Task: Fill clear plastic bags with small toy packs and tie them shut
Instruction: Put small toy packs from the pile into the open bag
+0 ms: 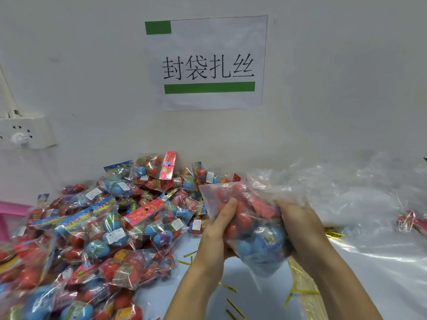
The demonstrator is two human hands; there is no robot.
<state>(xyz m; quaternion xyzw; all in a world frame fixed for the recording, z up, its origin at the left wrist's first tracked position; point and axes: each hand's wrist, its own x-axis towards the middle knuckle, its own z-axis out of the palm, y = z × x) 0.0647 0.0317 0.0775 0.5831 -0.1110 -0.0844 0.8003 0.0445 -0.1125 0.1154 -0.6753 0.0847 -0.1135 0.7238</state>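
I hold the filled bag (249, 227) between both grips, left hand (216, 229) and right hand (300, 227) clasping its sides; its open neck points far-right, nearer my right.

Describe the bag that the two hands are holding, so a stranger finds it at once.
Below the white paper sign with green bars, right of the heap of small toy packs, find the clear plastic bag. Only it is gripped by the left hand and right hand.
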